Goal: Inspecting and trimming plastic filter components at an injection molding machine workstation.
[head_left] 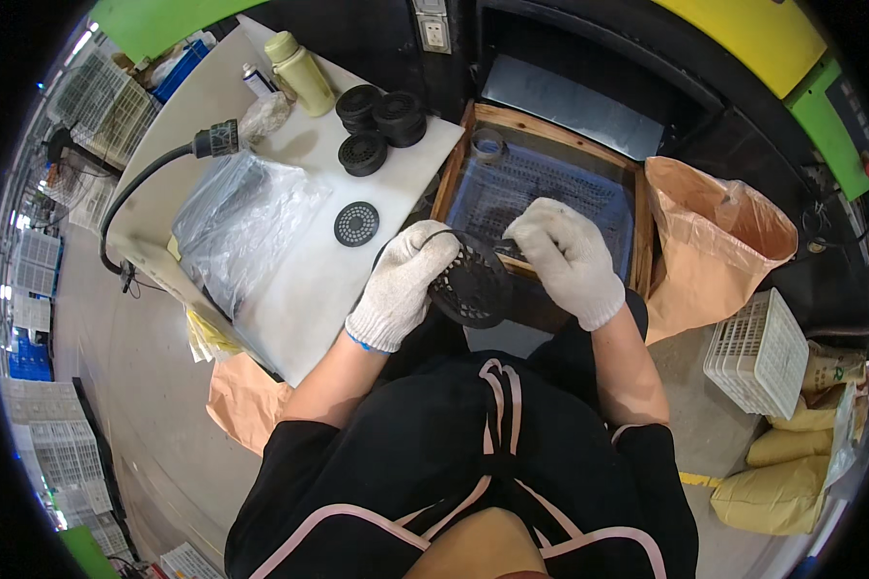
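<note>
Upper right-centre: wood-framed box (560, 137), blue crate (570, 188) inside. Centre: black disc (473, 289), gripped by left hand (403, 285), beside curled right hand (572, 261), whose hold unclear.

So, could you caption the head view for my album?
Gloved left hand holds a black perforated disc beside a white worktable.

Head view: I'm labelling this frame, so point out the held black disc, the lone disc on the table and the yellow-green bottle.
Held black disc (474, 288), head view: middle of its face.
Lone disc (356, 224), head view: centre of its perforated face.
Yellow-green bottle (306, 83), head view: middle of its body.
</note>
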Demonstrator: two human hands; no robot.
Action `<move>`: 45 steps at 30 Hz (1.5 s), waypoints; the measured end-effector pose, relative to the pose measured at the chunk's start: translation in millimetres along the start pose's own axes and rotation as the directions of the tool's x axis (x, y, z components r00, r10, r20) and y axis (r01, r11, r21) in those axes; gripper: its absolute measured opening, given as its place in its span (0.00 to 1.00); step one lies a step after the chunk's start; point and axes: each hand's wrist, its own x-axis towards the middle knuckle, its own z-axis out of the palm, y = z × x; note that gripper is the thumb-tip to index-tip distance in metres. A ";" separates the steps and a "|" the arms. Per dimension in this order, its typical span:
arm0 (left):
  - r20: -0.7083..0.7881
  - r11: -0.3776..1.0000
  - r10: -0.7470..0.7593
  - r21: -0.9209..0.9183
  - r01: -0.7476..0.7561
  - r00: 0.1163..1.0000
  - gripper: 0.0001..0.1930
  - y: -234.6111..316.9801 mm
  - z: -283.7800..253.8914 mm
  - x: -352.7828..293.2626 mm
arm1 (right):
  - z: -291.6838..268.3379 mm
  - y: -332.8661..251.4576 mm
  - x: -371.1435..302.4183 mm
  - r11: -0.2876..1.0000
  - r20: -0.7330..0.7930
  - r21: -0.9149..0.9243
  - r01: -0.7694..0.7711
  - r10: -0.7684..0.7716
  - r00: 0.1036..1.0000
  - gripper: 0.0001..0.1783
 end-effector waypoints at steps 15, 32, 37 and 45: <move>-0.136 0.999 0.032 -0.039 -0.038 0.990 0.05 -14.9 8.9 4.8 | 5.3 15.2 -0.7 0.979 0.072 0.086 -0.186 0.180 0.981 0.13; 0.058 0.780 0.322 0.550 -0.299 0.945 0.09 -2.3 30.9 34.9 | 20.7 2.7 4.8 0.736 0.259 0.324 -0.594 0.535 0.804 0.19; -0.162 0.993 0.058 0.112 -0.041 0.985 0.22 -19.5 24.9 50.3 | 46.0 30.8 -28.5 0.968 0.000 0.072 -0.239 0.240 0.971 0.19; -0.117 0.988 0.131 0.096 -0.120 0.984 0.04 -35.6 7.7 42.0 | 28.6 18.5 -12.7 0.841 0.057 0.120 -0.528 0.525 0.849 0.17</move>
